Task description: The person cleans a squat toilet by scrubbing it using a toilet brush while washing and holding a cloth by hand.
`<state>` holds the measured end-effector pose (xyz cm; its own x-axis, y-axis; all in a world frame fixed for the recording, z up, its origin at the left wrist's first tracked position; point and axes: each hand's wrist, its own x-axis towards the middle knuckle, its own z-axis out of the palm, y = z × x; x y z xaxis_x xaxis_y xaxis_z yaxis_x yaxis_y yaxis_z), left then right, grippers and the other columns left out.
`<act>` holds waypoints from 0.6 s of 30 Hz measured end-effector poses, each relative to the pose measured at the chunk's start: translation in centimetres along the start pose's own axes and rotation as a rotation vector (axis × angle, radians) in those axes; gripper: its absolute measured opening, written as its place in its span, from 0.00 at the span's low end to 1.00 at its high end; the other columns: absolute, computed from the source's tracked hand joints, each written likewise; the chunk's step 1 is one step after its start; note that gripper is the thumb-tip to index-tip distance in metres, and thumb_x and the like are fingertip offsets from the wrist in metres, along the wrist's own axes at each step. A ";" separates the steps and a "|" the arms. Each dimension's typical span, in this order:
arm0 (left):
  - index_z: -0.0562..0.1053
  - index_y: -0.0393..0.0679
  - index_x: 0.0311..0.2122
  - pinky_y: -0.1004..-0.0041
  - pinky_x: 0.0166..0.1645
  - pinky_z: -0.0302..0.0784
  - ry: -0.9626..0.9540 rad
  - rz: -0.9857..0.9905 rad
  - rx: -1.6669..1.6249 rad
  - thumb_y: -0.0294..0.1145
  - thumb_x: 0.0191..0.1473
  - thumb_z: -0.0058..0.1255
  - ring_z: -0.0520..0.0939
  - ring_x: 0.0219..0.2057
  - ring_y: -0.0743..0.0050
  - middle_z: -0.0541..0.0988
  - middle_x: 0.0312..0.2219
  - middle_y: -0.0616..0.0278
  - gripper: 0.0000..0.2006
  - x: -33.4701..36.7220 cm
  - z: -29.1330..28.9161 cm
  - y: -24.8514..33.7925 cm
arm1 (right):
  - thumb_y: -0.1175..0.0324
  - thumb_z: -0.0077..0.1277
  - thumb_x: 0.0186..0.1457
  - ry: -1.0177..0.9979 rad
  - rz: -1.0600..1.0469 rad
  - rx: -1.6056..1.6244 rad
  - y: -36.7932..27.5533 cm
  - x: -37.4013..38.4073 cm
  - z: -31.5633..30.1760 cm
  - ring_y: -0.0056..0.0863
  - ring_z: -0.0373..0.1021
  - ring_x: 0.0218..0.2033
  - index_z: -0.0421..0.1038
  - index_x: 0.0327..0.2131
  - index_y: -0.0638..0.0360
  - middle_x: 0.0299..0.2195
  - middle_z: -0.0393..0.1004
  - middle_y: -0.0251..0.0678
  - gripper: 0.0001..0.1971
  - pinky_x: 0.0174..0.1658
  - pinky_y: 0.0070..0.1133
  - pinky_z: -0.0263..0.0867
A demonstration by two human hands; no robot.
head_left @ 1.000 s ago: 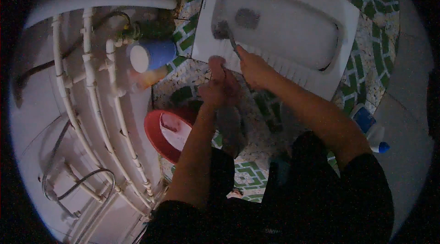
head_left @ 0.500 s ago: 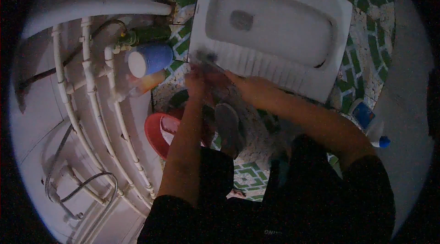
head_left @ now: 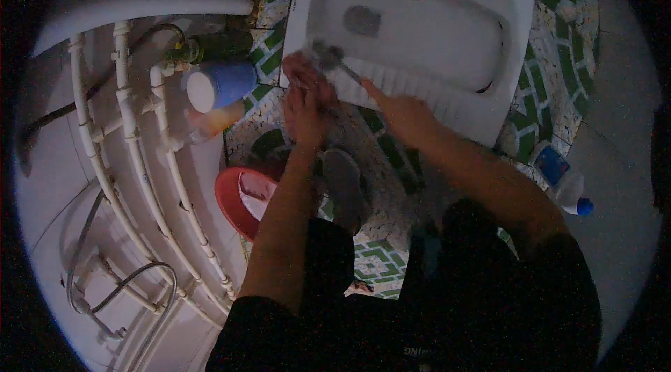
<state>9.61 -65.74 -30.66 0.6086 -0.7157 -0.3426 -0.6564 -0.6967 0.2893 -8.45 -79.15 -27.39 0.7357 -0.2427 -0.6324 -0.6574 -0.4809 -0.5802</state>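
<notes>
My right hand (head_left: 404,112) is closed round the thin handle of a brush (head_left: 354,76). The brush's dark, blurred head (head_left: 327,56) is over the near left rim of a white squat toilet (head_left: 405,78). My left hand (head_left: 307,110) is closed on a crumpled reddish cloth (head_left: 299,70), right beside the brush head at the toilet's corner. Whether cloth and brush head touch, I cannot tell.
A red basin (head_left: 234,197) with something pale inside stands left of my feet. A blue container (head_left: 234,85), a green bottle (head_left: 220,47) and white pipes (head_left: 143,141) line the left wall. A blue-capped bottle (head_left: 570,194) lies at right.
Both hands have moved apart. My right hand and the brush have shifted right, and my left hand has moved slightly up with the reddish cloth, which now shows more clearly.
</notes>
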 end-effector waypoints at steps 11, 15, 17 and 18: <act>0.62 0.47 0.51 0.57 0.43 0.66 0.018 0.283 -0.056 0.35 0.36 0.55 0.69 0.41 0.44 0.65 0.42 0.43 0.31 3.5 5.4 -8.1 | 0.70 0.34 0.54 0.167 -0.164 0.321 6.1 -2.8 -3.2 0.45 0.67 0.41 0.51 0.55 0.56 0.44 0.65 0.54 0.23 0.45 0.32 0.60; 0.64 0.47 0.49 0.58 0.42 0.68 -0.201 0.117 -0.577 0.35 0.37 0.55 0.69 0.40 0.41 0.67 0.39 0.42 0.29 6.8 7.1 -9.6 | 0.72 0.33 0.54 -0.007 -0.035 0.427 0.6 1.6 -4.7 0.45 0.67 0.40 0.50 0.56 0.51 0.43 0.66 0.53 0.24 0.44 0.33 0.61; 0.65 0.47 0.48 0.58 0.43 0.68 -0.193 0.145 -0.433 0.36 0.36 0.56 0.70 0.40 0.41 0.66 0.40 0.42 0.29 6.9 6.2 -9.6 | 0.73 0.33 0.54 -0.119 0.124 0.539 0.6 1.6 -4.2 0.47 0.67 0.40 0.49 0.57 0.49 0.43 0.67 0.53 0.25 0.44 0.33 0.61; 0.65 0.47 0.48 0.58 0.43 0.68 -0.193 0.145 -0.432 0.36 0.36 0.56 0.70 0.40 0.41 0.66 0.40 0.42 0.29 6.3 5.6 -9.5 | 0.73 0.33 0.53 -0.023 -0.017 0.416 2.9 1.0 -2.5 0.48 0.68 0.38 0.47 0.57 0.46 0.42 0.66 0.55 0.26 0.42 0.34 0.63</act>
<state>17.17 -63.41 -40.62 0.4042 -0.8129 -0.4193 -0.4584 -0.5767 0.6762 -9.25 -82.91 -28.43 0.7466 -0.2168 -0.6290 -0.6581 -0.1021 -0.7459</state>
